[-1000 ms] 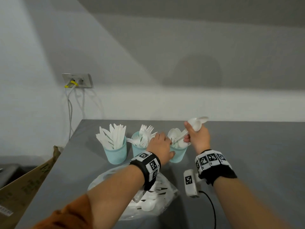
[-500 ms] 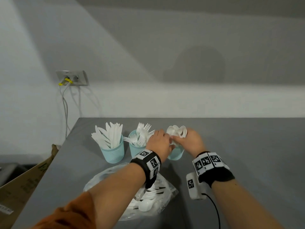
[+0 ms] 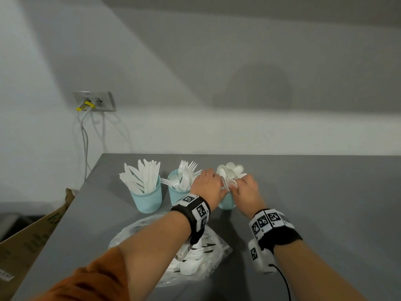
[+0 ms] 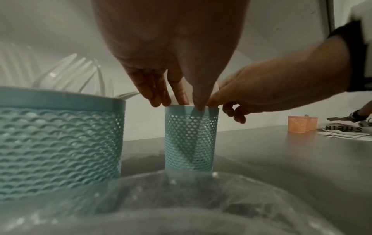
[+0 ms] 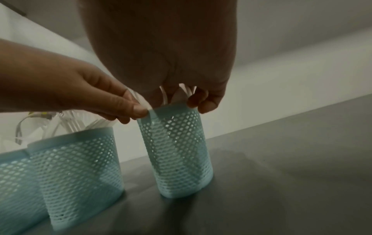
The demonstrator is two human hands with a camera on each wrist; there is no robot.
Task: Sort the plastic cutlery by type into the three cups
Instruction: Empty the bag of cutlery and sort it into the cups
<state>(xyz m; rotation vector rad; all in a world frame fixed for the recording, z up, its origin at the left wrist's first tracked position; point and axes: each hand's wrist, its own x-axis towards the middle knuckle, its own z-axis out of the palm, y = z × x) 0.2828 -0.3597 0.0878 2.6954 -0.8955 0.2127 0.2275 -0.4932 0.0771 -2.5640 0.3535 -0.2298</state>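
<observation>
Three light-blue mesh cups stand in a row: the knife cup point(image 3: 148, 199), the fork cup point(image 3: 176, 195) and the spoon cup point(image 3: 226, 202). White spoons point(image 3: 230, 170) stick up out of the spoon cup point(image 4: 191, 139). My left hand point(image 3: 218, 186) pinches that cup's rim between thumb and fingers point(image 5: 138, 109). My right hand point(image 3: 235, 185) is at the same rim, with its thumb and fingers curled round the spoon handles point(image 5: 181, 93) just above the cup point(image 5: 177, 152). A clear plastic bag point(image 3: 195, 257) with more white cutlery lies under my left forearm.
A white tagged device point(image 3: 260, 257) with a black cable lies on the grey table point(image 3: 325, 213) by my right wrist. A cardboard box point(image 3: 28, 240) stands off the table's left edge. Orange cups point(image 4: 300, 124) and another person's hand point(image 4: 342, 118) are far off to the right.
My right hand came down from above the spoon cup and lowered its spoons into it. My left hand stayed at the cup's rim.
</observation>
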